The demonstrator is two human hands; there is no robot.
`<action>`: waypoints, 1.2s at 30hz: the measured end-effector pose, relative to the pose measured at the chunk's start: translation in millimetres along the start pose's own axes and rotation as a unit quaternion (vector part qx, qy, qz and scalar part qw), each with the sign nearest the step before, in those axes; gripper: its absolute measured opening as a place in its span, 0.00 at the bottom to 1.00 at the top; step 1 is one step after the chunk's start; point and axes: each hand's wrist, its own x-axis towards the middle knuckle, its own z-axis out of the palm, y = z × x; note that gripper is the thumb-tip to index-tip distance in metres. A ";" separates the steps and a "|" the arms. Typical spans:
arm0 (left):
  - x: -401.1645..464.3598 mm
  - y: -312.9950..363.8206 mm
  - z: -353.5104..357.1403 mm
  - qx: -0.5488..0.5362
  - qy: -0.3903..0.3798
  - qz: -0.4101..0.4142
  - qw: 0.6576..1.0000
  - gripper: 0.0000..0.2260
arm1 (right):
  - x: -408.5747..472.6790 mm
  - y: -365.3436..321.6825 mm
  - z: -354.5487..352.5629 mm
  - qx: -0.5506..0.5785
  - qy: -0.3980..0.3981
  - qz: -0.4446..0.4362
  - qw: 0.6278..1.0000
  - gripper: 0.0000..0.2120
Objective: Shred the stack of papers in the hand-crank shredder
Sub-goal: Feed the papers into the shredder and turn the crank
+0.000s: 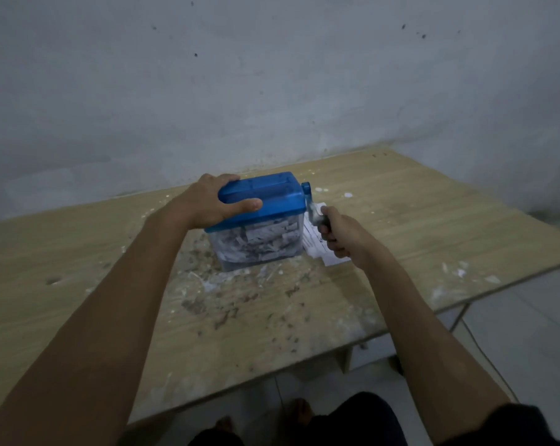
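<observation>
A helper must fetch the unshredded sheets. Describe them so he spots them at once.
Start at the light wooden table and find the blue-lidded clear plastic shredder. Flat on the table at its crank side, partly under the right hand, lies the white printed paper: whole sheets, unlike the scraps inside the bin.

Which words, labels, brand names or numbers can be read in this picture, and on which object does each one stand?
No text can be read.
Sheet of paper beside the shredder, under the right hand: faint printed lines, too blurred to read.
Paper shreds in the clear bin: dark print marks, too small and blurred to read.
Blue shredder lid, gripped by the left hand: no label or brand shows.
Crank handle: no marking shows.
</observation>
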 end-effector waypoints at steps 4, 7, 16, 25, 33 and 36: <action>-0.1 0.0 -5.6 0.031 -0.024 -0.013 0.999 0.58 | 2.3 1.1 3.2 -0.049 0.063 -0.034 0.996 0.26; -1.4 -5.1 -1.7 0.027 0.001 -0.005 1.000 0.60 | 10.6 14.8 -1.5 -0.220 0.202 -0.057 0.953 0.28; -3.8 -10.5 -5.6 0.036 0.011 -0.001 0.999 0.52 | 15.5 21.5 -4.1 -0.410 0.193 0.004 0.891 0.37; -15.3 -30.7 -17.2 0.037 0.007 -0.037 0.999 0.51 | 19.7 21.6 -10.1 -0.389 0.185 0.019 0.902 0.36; -19.5 -31.7 -16.4 0.076 0.026 -0.026 0.996 0.51 | 26.2 22.1 -19.3 -0.316 0.198 0.045 0.927 0.32; -23.1 -31.4 -15.9 0.131 0.045 -0.012 0.990 0.52 | 28.3 26.0 -29.2 -0.212 0.215 0.017 0.953 0.21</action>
